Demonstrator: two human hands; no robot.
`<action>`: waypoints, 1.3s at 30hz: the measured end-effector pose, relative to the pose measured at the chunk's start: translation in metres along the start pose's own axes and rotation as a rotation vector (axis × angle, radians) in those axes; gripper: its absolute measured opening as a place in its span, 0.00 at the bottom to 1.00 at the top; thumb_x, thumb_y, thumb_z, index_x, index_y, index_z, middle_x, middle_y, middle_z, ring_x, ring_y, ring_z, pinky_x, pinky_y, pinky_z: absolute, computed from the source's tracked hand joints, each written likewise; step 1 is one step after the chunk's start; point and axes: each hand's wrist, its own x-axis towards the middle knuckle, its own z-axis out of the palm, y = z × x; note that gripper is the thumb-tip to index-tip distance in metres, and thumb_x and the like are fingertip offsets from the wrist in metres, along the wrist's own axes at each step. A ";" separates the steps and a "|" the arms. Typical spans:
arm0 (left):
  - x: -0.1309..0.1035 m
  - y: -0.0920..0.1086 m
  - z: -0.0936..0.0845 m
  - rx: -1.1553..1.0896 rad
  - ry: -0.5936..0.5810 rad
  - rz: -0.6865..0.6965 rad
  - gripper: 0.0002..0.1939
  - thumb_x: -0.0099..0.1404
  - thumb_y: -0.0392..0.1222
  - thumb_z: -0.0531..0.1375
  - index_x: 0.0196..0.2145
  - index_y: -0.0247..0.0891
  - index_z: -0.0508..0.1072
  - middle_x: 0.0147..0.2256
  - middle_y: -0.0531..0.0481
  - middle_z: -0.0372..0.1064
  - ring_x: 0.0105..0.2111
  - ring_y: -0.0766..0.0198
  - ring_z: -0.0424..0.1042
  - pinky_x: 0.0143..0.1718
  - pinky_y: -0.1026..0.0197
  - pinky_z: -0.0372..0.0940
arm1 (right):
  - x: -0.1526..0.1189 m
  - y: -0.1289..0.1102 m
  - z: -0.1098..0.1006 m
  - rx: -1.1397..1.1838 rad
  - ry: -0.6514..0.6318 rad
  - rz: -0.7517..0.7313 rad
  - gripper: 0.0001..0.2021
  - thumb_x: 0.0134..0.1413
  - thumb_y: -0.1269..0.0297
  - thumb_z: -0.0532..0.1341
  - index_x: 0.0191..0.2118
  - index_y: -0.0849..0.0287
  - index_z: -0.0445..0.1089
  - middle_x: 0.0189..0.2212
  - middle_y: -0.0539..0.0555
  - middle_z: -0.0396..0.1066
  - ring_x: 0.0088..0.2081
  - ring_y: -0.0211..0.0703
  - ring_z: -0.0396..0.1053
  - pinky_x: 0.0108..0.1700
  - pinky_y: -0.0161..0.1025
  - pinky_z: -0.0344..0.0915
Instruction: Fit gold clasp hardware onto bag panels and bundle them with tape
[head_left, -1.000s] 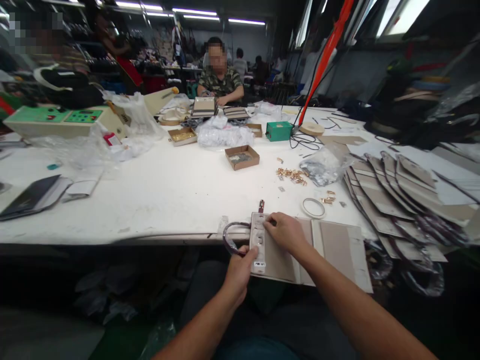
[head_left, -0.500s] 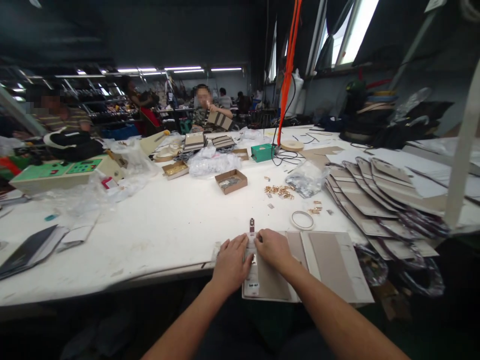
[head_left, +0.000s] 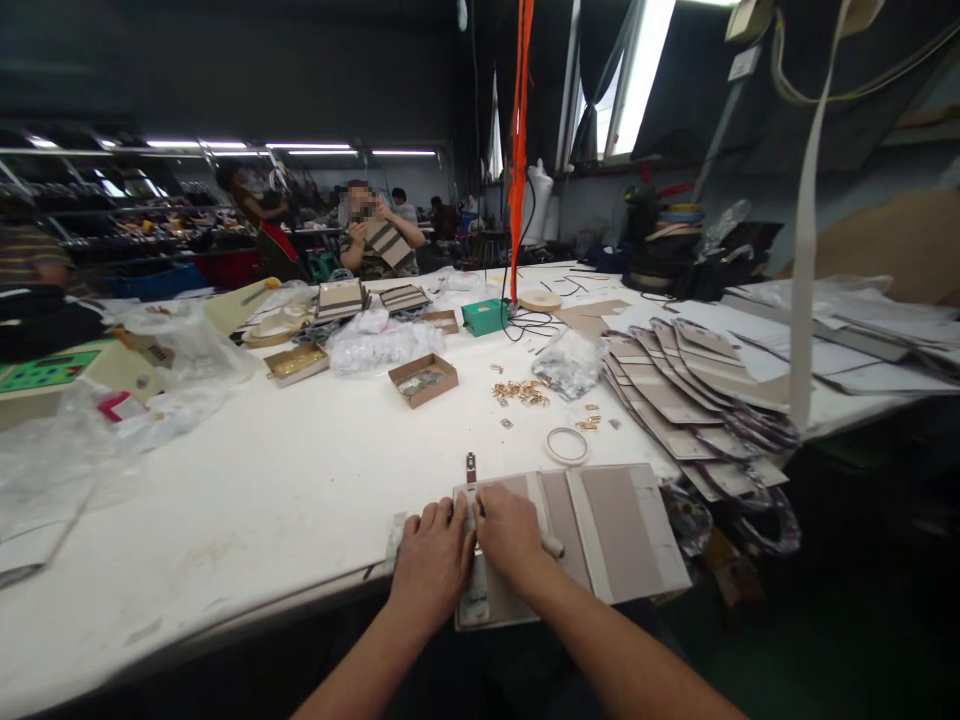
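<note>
Far to my left, crumpled clear plastic bags lie on the white table, and beyond them a small cardboard box sits well away from my reach.

My left hand lies flat at the near edge of the table, fingers stretched forward and close together, pressing down on the left end of a grey folded panel. It grips nothing; the palm simply bears on the piece. Under the gap between my two hands runs a pale strip along that end of the panel, and a small dark tab sticks out just past my fingertips.

My right hand rests beside the left, nearly touching it, fingers curled a little and pressed onto the same strip. Whether the tips pinch anything I cannot tell. The rest of the panel spreads out to the right of this hand, overhanging the table edge.

Further right and back, a white ring lies near the panel, gold metal fittings are scattered behind it, and a fanned stack of grey panels lies beyond. Across the table a person holds up a striped piece.
</note>
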 end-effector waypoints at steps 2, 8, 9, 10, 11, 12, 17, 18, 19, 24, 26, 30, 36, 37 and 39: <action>0.000 -0.001 0.001 0.017 0.002 0.015 0.25 0.77 0.42 0.49 0.68 0.35 0.63 0.58 0.36 0.69 0.53 0.47 0.67 0.51 0.44 0.60 | 0.001 -0.003 -0.001 -0.014 -0.015 -0.019 0.13 0.70 0.65 0.54 0.44 0.56 0.77 0.44 0.57 0.79 0.43 0.49 0.77 0.41 0.38 0.64; -0.001 -0.008 0.002 -0.028 0.005 0.023 0.25 0.77 0.44 0.51 0.68 0.38 0.63 0.59 0.38 0.69 0.55 0.48 0.66 0.52 0.46 0.59 | 0.017 0.012 -0.019 -0.030 -0.060 -0.044 0.11 0.65 0.59 0.60 0.39 0.52 0.81 0.40 0.53 0.82 0.43 0.46 0.78 0.42 0.36 0.64; -0.001 -0.010 0.002 -0.050 0.004 0.021 0.25 0.76 0.44 0.52 0.68 0.39 0.64 0.59 0.39 0.69 0.55 0.48 0.66 0.53 0.45 0.59 | 0.026 0.022 -0.026 -0.036 -0.061 -0.038 0.10 0.63 0.57 0.62 0.39 0.50 0.81 0.40 0.51 0.82 0.44 0.45 0.77 0.42 0.36 0.64; -0.001 -0.011 0.002 -0.074 0.006 0.017 0.26 0.76 0.45 0.53 0.68 0.39 0.64 0.59 0.39 0.69 0.55 0.48 0.67 0.53 0.45 0.59 | 0.038 0.036 -0.036 -0.048 -0.057 -0.021 0.10 0.62 0.56 0.63 0.41 0.48 0.82 0.40 0.50 0.82 0.45 0.45 0.77 0.43 0.36 0.65; -0.001 -0.013 0.002 -0.099 0.010 0.012 0.26 0.76 0.45 0.53 0.68 0.39 0.64 0.59 0.39 0.69 0.55 0.48 0.67 0.53 0.45 0.59 | 0.052 0.052 -0.047 -0.066 -0.043 0.012 0.11 0.62 0.56 0.62 0.43 0.47 0.82 0.42 0.49 0.82 0.46 0.45 0.77 0.44 0.36 0.65; -0.001 -0.015 0.003 -0.127 0.014 0.008 0.26 0.75 0.45 0.54 0.68 0.40 0.64 0.58 0.40 0.69 0.55 0.48 0.67 0.53 0.45 0.59 | 0.068 0.070 -0.059 -0.092 -0.026 0.053 0.12 0.63 0.56 0.61 0.46 0.47 0.82 0.45 0.50 0.82 0.47 0.46 0.77 0.44 0.37 0.65; -0.001 -0.022 0.011 -0.240 0.030 -0.025 0.27 0.74 0.45 0.55 0.68 0.42 0.64 0.58 0.42 0.70 0.55 0.49 0.66 0.55 0.45 0.58 | 0.142 0.160 -0.102 -0.234 0.005 0.262 0.16 0.63 0.63 0.59 0.51 0.52 0.81 0.52 0.57 0.79 0.50 0.51 0.76 0.46 0.39 0.66; -0.001 -0.023 0.014 -0.254 0.036 -0.028 0.27 0.74 0.45 0.55 0.68 0.42 0.64 0.59 0.42 0.70 0.55 0.49 0.66 0.55 0.45 0.58 | 0.154 0.173 -0.105 -0.251 -0.006 0.286 0.17 0.62 0.64 0.59 0.51 0.53 0.81 0.50 0.58 0.80 0.48 0.50 0.77 0.45 0.39 0.66; -0.001 -0.024 0.016 -0.267 0.040 -0.030 0.27 0.74 0.45 0.55 0.68 0.42 0.64 0.59 0.42 0.70 0.55 0.50 0.66 0.56 0.45 0.57 | 0.163 0.184 -0.105 -0.263 -0.018 0.303 0.17 0.61 0.64 0.59 0.51 0.53 0.81 0.48 0.59 0.81 0.46 0.49 0.77 0.43 0.38 0.66; 0.001 -0.025 0.022 -0.307 0.038 -0.034 0.28 0.73 0.45 0.56 0.69 0.44 0.63 0.59 0.44 0.70 0.55 0.50 0.66 0.57 0.45 0.56 | 0.186 0.211 -0.091 -0.308 -0.058 0.299 0.13 0.60 0.60 0.61 0.43 0.53 0.83 0.37 0.56 0.82 0.40 0.47 0.77 0.36 0.35 0.61; 0.002 -0.023 0.020 -0.315 0.016 -0.041 0.28 0.73 0.45 0.56 0.69 0.43 0.62 0.59 0.44 0.69 0.55 0.50 0.65 0.57 0.44 0.56 | 0.190 0.215 -0.088 -0.331 -0.067 0.282 0.12 0.59 0.60 0.62 0.41 0.53 0.83 0.37 0.56 0.82 0.40 0.47 0.76 0.35 0.36 0.59; 0.003 -0.019 0.012 -0.352 -0.042 -0.055 0.28 0.74 0.47 0.56 0.69 0.41 0.62 0.59 0.43 0.68 0.55 0.49 0.64 0.56 0.44 0.56 | 0.194 0.217 -0.091 -0.368 -0.096 0.245 0.09 0.57 0.63 0.62 0.38 0.57 0.81 0.35 0.58 0.81 0.37 0.48 0.75 0.34 0.37 0.58; 0.000 -0.018 0.007 -0.397 -0.075 -0.086 0.30 0.72 0.52 0.58 0.68 0.45 0.61 0.60 0.45 0.67 0.56 0.48 0.63 0.57 0.44 0.56 | 0.165 0.160 -0.110 -0.199 -0.167 0.094 0.10 0.59 0.59 0.63 0.38 0.57 0.80 0.24 0.54 0.77 0.27 0.43 0.72 0.32 0.37 0.59; 0.000 -0.018 0.006 -0.400 -0.074 -0.091 0.30 0.72 0.52 0.59 0.68 0.46 0.62 0.60 0.45 0.67 0.56 0.48 0.63 0.57 0.44 0.56 | 0.153 0.140 -0.110 -0.089 -0.193 0.072 0.11 0.58 0.57 0.63 0.38 0.57 0.80 0.22 0.52 0.75 0.24 0.41 0.70 0.30 0.37 0.59; 0.001 -0.018 0.005 -0.405 -0.072 -0.099 0.30 0.71 0.52 0.59 0.67 0.45 0.63 0.59 0.44 0.68 0.56 0.48 0.64 0.56 0.44 0.56 | 0.123 0.098 -0.102 0.125 -0.331 0.013 0.12 0.55 0.55 0.65 0.38 0.57 0.80 0.20 0.50 0.73 0.21 0.40 0.68 0.28 0.36 0.59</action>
